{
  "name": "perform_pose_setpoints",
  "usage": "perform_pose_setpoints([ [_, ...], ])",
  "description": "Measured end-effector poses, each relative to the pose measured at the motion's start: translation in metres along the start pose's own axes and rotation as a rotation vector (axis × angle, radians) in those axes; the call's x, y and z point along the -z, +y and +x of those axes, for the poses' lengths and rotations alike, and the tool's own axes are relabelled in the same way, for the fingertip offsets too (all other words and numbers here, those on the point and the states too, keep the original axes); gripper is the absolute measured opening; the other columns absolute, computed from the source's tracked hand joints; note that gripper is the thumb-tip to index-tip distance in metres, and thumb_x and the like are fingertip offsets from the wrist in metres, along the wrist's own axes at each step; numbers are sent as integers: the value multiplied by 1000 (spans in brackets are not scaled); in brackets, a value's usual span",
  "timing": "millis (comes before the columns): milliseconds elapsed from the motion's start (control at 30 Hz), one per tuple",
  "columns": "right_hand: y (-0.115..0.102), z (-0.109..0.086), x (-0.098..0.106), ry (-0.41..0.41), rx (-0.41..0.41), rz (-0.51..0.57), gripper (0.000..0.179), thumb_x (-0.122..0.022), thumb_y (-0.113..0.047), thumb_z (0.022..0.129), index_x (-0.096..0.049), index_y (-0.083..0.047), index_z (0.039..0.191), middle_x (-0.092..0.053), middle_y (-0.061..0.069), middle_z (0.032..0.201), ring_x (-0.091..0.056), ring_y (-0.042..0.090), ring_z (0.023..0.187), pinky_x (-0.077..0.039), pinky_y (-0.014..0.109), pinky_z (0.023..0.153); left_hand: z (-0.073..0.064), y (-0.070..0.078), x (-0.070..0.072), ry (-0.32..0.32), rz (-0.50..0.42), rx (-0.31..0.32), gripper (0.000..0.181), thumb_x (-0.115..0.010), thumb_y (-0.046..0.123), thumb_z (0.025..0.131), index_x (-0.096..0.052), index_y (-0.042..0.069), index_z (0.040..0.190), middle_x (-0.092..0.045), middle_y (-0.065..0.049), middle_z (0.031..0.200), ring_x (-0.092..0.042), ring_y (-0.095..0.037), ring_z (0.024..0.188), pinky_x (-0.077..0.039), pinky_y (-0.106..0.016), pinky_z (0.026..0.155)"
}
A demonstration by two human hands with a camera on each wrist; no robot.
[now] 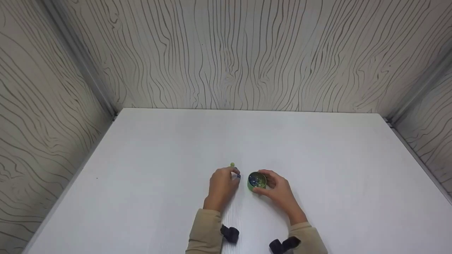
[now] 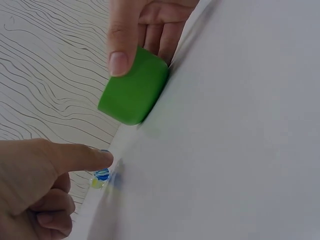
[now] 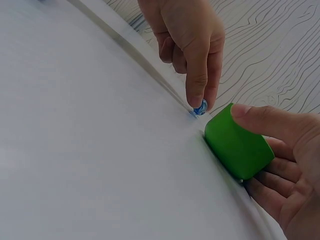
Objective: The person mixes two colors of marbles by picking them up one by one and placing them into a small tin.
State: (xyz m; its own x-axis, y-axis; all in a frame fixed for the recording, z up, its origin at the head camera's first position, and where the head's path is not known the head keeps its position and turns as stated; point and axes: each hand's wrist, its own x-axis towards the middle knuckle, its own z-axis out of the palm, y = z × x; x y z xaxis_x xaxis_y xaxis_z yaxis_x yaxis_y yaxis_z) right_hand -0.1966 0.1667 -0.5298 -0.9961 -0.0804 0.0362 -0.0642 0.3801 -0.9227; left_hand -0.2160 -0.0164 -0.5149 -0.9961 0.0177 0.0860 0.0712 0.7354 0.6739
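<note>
My left hand (image 1: 222,185) pinches a blue marble (image 3: 201,107) between thumb and index finger, close to the tabletop. Just beyond those fingers lies a yellow-green marble (image 1: 232,164); the left wrist view shows blue and yellow glass (image 2: 101,174) partly behind the thumb. A small green cup (image 2: 132,90) stands upright on the table, a short way right of the left hand. My right hand (image 1: 279,188) grips it, thumb on the near side and fingers round the far side. Inside the cup, shiny blue and greenish marbles (image 1: 257,180) show in the head view.
The white table (image 1: 159,151) extends widely around both hands. Behind it and at the sides stand panels (image 1: 229,56) patterned with wood grain. Each sleeved wrist carries a black camera mount (image 1: 230,234).
</note>
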Motion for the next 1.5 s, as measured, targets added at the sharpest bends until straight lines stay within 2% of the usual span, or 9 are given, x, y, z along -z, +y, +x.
perform_pose_setpoints([
  [100, 0, 0, 0, 2, 2, -2, 59, -82, -15, 74, -58, -1, 125, -61, 21, 130, -56, 35, 126, -46, 38, 103, 0, 1, 2, -16, -21, 10, 15, -69, 12, 84, -74, 14, 97, -72, -5, 87, -56, -12, 70, -45, -25, 63],
  [233, 0, 0, 0, 3, 2, -4, 59, -82, -14, 73, -59, -1, 125, -62, 21, 130, -56, 35, 126, -47, 37, 103, 0, 2, 4, -27, -21, 7, 15, -69, 13, 84, -74, 14, 98, -67, -2, 78, -51, -10, 66, -41, -23, 60],
  [400, 0, 0, 0, 2, 2, 2, 58, -82, -14, 73, -59, -1, 125, -62, 21, 129, -57, 35, 126, -47, 37, 102, 1, 3, 5, -16, 1, -34, 14, -69, 14, 84, -74, 13, 97, -66, -2, 76, -49, -9, 65, -41, -23, 61],
  [567, 0, 0, 0, 0, 2, 5, 58, -82, -14, 73, -59, -1, 125, -62, 21, 130, -56, 35, 126, -47, 37, 102, 1, 3, 7, 6, 16, -90, 12, -71, 13, 82, -75, 11, 94, -65, -3, 72, -43, -7, 60, -36, -20, 56],
  [867, -1, -1, 0, 7, -9, -15, 59, -82, -15, 73, -59, -2, 125, -62, 20, 130, -57, 35, 125, -47, 39, 102, 0, 8, 6, -9, 45, -92, 13, -74, 16, 81, -75, 14, 94, -72, -5, 85, -58, -11, 71, -45, -22, 62],
  [1100, -1, -1, 0, 9, -3, -18, 59, -82, -15, 73, -59, -2, 126, -62, 20, 130, -57, 35, 125, -47, 40, 103, 0, 11, 6, -22, 37, -90, 13, -74, 16, 82, -74, 15, 95, -69, -3, 81, -55, -9, 70, -43, -22, 62],
  [1333, -2, -1, 0, 0, 11, -1, 60, -82, -12, 72, -58, -1, 126, -61, 21, 130, -55, 35, 127, -46, 39, 104, 1, 13, 5, -32, 16, -106, 13, -75, 15, 81, -75, 13, 94, -63, -2, 72, -43, -7, 62, -35, -20, 56],
  [1500, -2, -1, 1, -2, 11, 4, 61, -83, -10, 71, -58, 0, 126, -61, 21, 130, -55, 36, 127, -46, 39, 104, 0, 15, 5, -26, 30, -111, 13, -75, 16, 81, -75, 14, 94, -67, -3, 75, -48, -8, 65, -38, -21, 58],
])
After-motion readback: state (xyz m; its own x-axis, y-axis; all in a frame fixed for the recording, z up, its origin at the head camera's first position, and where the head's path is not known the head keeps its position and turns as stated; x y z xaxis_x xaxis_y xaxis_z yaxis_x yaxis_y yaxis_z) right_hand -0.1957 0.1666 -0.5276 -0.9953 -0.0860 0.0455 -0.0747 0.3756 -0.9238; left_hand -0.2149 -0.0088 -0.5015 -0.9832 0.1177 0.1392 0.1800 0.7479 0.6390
